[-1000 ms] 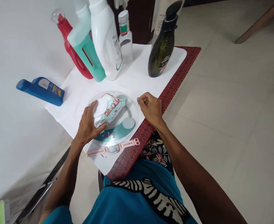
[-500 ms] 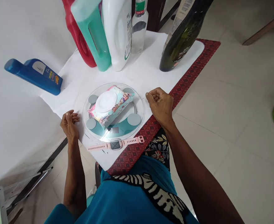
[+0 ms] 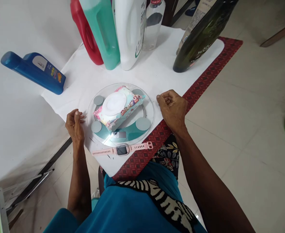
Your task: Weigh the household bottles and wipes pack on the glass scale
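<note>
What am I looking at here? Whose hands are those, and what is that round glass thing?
The camera sits on a person's head and looks down, so you see their own two arms. The left hand and the right hand rest on the white cloth, holding nothing. Between them is a round glass scale with a pack of wet wipes lying on top. In front of it lies a pink watch. Behind stand big bottles: red, green, white, a small clear bottle and a dark one. A blue bottle lies on its side.

floor: pale tiles (image 3: pixel 241 106) | wall: white (image 3: pixel 16 29) | mat: red patterned (image 3: pixel 205 77) | daylight
</note>
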Action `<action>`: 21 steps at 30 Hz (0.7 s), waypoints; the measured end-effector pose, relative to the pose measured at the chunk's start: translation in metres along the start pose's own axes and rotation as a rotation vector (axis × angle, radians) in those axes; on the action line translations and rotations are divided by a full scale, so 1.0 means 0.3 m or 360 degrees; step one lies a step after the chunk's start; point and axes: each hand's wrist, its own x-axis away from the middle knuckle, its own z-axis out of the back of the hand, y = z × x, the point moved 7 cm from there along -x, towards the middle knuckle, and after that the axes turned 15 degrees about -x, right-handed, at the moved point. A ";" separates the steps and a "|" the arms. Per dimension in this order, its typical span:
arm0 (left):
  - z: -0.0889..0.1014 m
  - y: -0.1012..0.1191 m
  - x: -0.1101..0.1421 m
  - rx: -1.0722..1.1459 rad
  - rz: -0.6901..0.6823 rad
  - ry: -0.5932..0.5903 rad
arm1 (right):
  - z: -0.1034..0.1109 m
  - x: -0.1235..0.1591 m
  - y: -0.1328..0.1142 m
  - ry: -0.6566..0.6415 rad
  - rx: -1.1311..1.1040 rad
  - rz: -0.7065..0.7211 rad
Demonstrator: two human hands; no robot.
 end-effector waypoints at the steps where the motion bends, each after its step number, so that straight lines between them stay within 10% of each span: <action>1: 0.006 0.049 0.008 -0.0027 -0.0093 0.0019 | -0.001 0.000 -0.001 -0.0004 0.0000 -0.0009; 9: -0.155 0.414 0.145 -0.0596 -0.1040 -0.0502 | 0.005 0.004 -0.008 0.0020 -0.0016 -0.0054; 14: -0.189 0.405 0.151 -0.0494 -0.0816 -0.0551 | 0.006 0.003 0.001 0.0042 -0.0036 -0.0024; 21: -0.056 0.292 0.042 0.0050 -0.0111 -0.0390 | 0.011 -0.003 -0.014 -0.0003 -0.0057 -0.0004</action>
